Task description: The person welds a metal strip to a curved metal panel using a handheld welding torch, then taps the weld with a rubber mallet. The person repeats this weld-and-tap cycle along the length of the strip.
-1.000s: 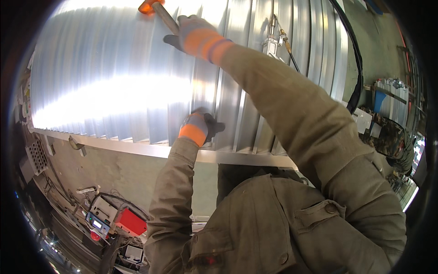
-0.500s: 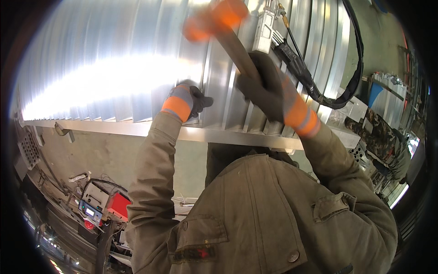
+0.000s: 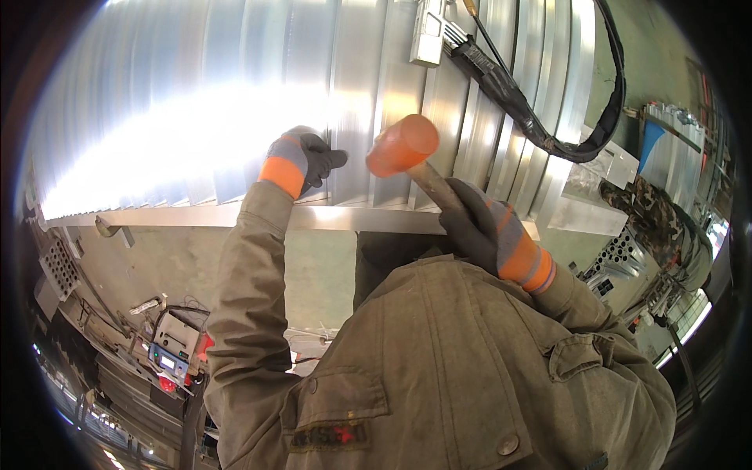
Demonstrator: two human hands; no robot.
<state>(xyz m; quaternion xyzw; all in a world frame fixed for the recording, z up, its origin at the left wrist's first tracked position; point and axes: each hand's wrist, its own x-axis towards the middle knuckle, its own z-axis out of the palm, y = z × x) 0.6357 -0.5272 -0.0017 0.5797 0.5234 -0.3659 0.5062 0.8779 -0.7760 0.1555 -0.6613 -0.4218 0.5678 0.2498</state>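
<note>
An orange-headed mallet with a wooden handle is in my right hand, whose gloved fingers wrap round the grip. The mallet's head is over the ribbed metal panel, near its front edge; whether it touches the metal I cannot tell. My left hand, in a grey, orange and black glove, is to the left of the mallet at the same panel. Its fingers are curled in and one digit points right. What it grips, if anything, is hidden.
A pale metal tool with a black sleeved cable lies across the panel's right part. A metal rail runs along the front edge. A person in camouflage clothing is at the far right. A device with a screen stands lower left.
The mallet has come down from a raised position toward the panel's front edge, my right hand lowering with it. My left hand and the panel appear slightly further left in view.
</note>
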